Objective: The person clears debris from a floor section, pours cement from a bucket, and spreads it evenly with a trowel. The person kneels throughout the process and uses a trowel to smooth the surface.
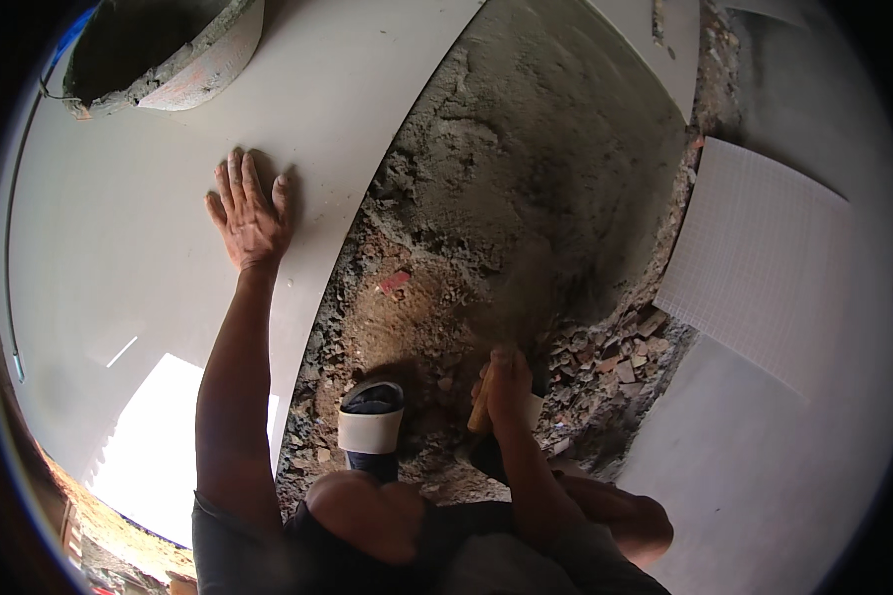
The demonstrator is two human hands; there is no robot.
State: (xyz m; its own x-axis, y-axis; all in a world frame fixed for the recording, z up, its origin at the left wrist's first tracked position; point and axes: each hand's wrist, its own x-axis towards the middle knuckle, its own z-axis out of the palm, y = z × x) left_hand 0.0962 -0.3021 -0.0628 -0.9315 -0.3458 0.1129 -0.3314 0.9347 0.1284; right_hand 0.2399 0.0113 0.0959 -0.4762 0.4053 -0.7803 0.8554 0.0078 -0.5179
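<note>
My left hand point(255, 218) lies flat with fingers spread on a large pale tile surface point(99, 248) at the left. My right hand point(511, 389) is wrapped round the wooden handle of a trowel point(481, 409), low over the middle strip. The trowel's blade is smeared by motion and hard to make out against the grey mortar. Wet mortar point(526, 139) covers the far part of the strip, smoother towards the far end and lumpy along its left side. Nearer to me, bare sandy soil point(397, 317) shows, with a small red fragment point(395, 282) on it.
A mortar-crusted bucket point(203, 84) stands on the tiles at far left. Broken rubble point(615, 362) lies along the strip's right side. A white grid-patterned sheet or tile point(754, 263) rests against the grey surface point(764, 476) at right. My sandalled foot point(371, 416) is on the soil.
</note>
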